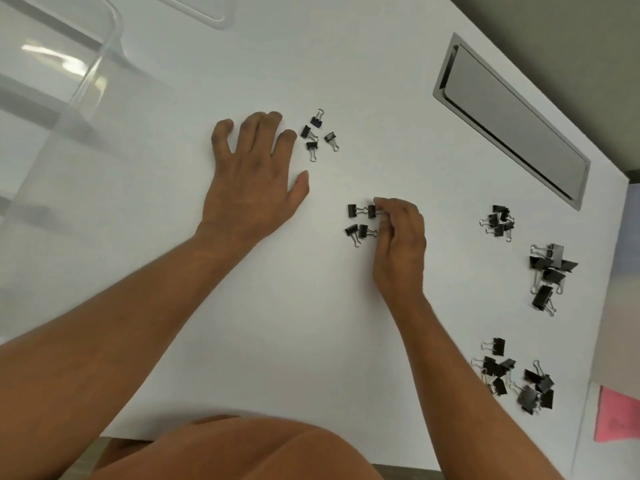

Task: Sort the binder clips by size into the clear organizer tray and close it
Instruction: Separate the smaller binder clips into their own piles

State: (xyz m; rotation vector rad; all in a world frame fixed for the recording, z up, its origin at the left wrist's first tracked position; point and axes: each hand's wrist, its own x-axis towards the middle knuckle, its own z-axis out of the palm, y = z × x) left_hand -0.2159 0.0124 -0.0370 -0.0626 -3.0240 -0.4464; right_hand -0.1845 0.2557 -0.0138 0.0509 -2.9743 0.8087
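Black binder clips lie in groups on the white table (346, 306). My left hand (254, 178) rests flat with spread fingers, just left of a group of tiny clips (317, 135). My right hand (398, 240) pinches the wire handle of one small clip (372, 212) in a middle group of small clips (360, 221). More clips sit at the right: a small pile (498, 221), a pile of large clips (549, 271), and a mixed pile (516, 375). The clear organizer tray (52, 109) stands blurred at the upper left.
A grey metal cable hatch (509, 123) is set into the table at the upper right. A pink sheet (616, 417) and pale papers lie past the table's right edge. My knee (242, 448) shows below the front edge.
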